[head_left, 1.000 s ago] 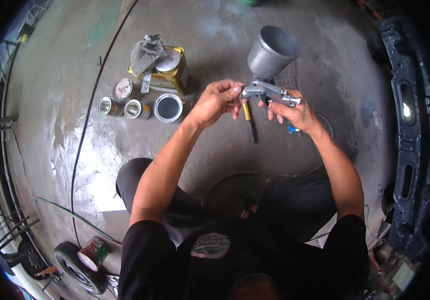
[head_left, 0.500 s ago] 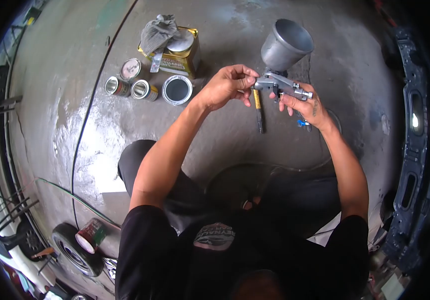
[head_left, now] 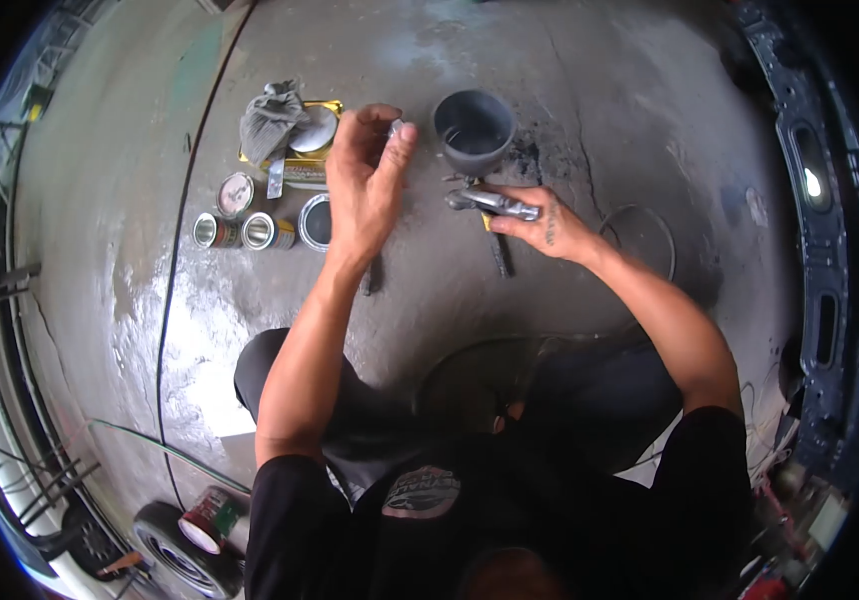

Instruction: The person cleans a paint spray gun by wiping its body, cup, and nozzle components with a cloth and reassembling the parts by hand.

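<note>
My right hand (head_left: pixel 550 228) is wrapped round the grip of a metal spray gun (head_left: pixel 505 204), whose round cup (head_left: pixel 475 130) stands above it with its dark inside facing me. Between the thumb and fingers of my left hand (head_left: pixel 365 185), raised to the left of the cup, is a small shiny piece (head_left: pixel 397 129). That hand is apart from the gun and partly hides a yellow box-shaped can (head_left: pixel 302 172). A dark-handled tool with a yellow part (head_left: pixel 501 255) lies on the floor beneath the gun.
A grey cloth (head_left: pixel 270 122) and a round lid (head_left: pixel 314 131) top the yellow can. Near it stand two small open tins (head_left: pixel 262 231), a pinkish lid (head_left: pixel 236 194) and a tin of dark paint (head_left: pixel 316 222). Hoses cross the floor; a wheel (head_left: pixel 182 545) lies lower left, a dark panel (head_left: pixel 818 230) right.
My left hand has come away from the front of the spray gun and moved left, with the small piece in it. The gun and cup have shifted left and down and turned.
</note>
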### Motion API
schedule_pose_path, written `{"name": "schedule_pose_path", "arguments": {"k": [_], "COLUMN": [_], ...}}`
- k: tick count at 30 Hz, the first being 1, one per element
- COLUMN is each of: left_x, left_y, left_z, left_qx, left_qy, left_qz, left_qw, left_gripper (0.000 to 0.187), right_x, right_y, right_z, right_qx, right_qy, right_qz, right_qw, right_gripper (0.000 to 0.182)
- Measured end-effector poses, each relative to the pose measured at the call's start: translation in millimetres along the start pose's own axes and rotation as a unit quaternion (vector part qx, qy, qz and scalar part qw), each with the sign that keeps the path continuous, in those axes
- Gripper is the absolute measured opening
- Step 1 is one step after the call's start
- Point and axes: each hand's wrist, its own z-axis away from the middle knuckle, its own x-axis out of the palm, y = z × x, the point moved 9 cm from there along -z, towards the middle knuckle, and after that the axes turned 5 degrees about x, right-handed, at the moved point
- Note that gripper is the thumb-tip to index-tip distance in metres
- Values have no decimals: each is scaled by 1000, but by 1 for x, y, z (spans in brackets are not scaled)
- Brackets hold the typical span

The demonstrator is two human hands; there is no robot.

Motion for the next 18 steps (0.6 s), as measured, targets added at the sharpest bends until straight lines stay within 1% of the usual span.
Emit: {"name": "schedule_pose_path", "arguments": {"k": [1,4,5,6,8,9,12,15,18], "left_x": [3,20,22,25,31,32,36,39,38], "left_y": [19,40,43,41,35,35,31,17,20], "left_z": [1,5,9,12,21,21,24,30,32], "left_qx": [18,75,62,78,109,90,95,92,119], "left_qy": [-40,-157,-163,-178,-207,-213,-246,-270,-260], "left_qz": [-56,-195,-219,-239,-279,-283,-351,-376,-363], "left_qw": [997,965,960,951,931,931,898,881,887], "left_gripper": [30,27,27,27,29,27,23,21,21], "right_x": [3,17,20,23,25,27,28,33,37], "right_y": [0,1,4,7,9,10,9,19,20], "right_z": [1,1,1,1,0,-2,-1,-2,-2], "right_qx": [1,10,19,29,13,4,-37,23,-23], "right_qy": [-7,-26,-26,-25,-17,-13,11,-23,-4], "right_qz": [13,33,32,31,56,69,80,88,82], "right_qw": [1000,999,999,999,998,998,996,996,996], "right_gripper": [52,52,51,51,51,51,51,51,50]}}
